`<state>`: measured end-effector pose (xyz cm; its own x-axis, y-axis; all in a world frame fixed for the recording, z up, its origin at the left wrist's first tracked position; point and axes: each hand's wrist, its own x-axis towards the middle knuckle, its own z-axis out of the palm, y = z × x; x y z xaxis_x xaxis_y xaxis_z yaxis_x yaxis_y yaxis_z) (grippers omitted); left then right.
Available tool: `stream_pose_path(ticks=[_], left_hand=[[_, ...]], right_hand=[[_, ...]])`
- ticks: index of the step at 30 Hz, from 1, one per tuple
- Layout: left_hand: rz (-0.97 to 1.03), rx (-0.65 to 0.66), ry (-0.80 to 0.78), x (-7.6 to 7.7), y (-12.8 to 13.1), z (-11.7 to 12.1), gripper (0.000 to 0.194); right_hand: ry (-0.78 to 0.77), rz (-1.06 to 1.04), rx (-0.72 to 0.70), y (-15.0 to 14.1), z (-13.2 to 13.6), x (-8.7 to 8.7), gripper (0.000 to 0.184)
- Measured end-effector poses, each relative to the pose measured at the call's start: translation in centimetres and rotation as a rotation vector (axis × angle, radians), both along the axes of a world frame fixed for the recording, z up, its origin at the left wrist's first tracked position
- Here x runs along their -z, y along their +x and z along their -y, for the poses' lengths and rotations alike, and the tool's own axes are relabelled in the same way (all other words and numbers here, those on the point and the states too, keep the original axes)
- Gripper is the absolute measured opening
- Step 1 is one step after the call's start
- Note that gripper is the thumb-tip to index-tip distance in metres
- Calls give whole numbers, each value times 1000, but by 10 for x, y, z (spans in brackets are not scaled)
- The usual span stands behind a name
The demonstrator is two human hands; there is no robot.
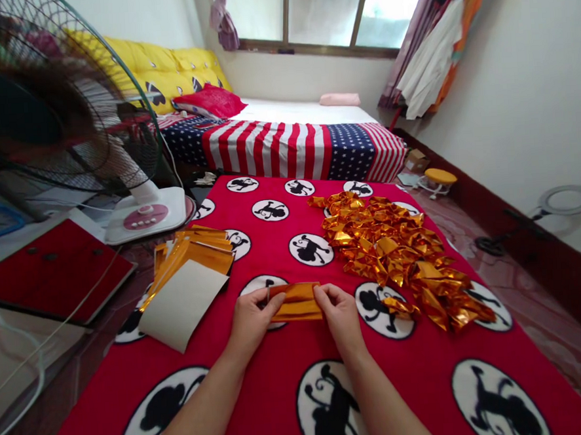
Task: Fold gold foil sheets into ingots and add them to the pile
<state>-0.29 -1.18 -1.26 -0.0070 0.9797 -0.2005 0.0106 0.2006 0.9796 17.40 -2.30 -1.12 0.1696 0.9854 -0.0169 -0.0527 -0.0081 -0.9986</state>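
Gold foil paper (295, 301) held lengthwise between two hands, low over the red cloth (267, 250), near middle.
Left hand (251, 317) has thumb and fingers clamped on the paper's left end; right hand (339, 311) pinches the right end, fingers together on it. Judgement: pinch both ends evenly, line the long edges up before pressing, keep the pull light; thin foil likely skews or tears. Just right of right hand: one loose foil piece (399, 308). Farther right: heap of crumpled-looking foil pieces (378, 238). Left: stack of sheets (185, 303), pale one on top. Far left, fan (145, 216); far side, bed (276, 146).
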Motion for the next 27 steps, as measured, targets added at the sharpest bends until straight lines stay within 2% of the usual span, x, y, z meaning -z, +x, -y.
stream_pose_path(ticks=[3, 7, 10, 15, 27], left_hand=[[-40, 2, 23, 1, -2, -1, 35], [-228, -4, 191, 3, -6, -4, 29], [-310, -4, 242, 1, -6, -6, 30], [-283, -31, 243, 2, -4, -6, 28], [-249, -5, 224, 4, -3, -6, 27]], right_hand=[[-4, 22, 19, 1, 1, 1, 32], [7, 74, 43, 1, 1, 5, 30], [22, 118, 51, 2, 1, 7, 29], [26, 133, 62, 2, 1, 7, 30], [16, 151, 100, 2, 1, 6, 30]])
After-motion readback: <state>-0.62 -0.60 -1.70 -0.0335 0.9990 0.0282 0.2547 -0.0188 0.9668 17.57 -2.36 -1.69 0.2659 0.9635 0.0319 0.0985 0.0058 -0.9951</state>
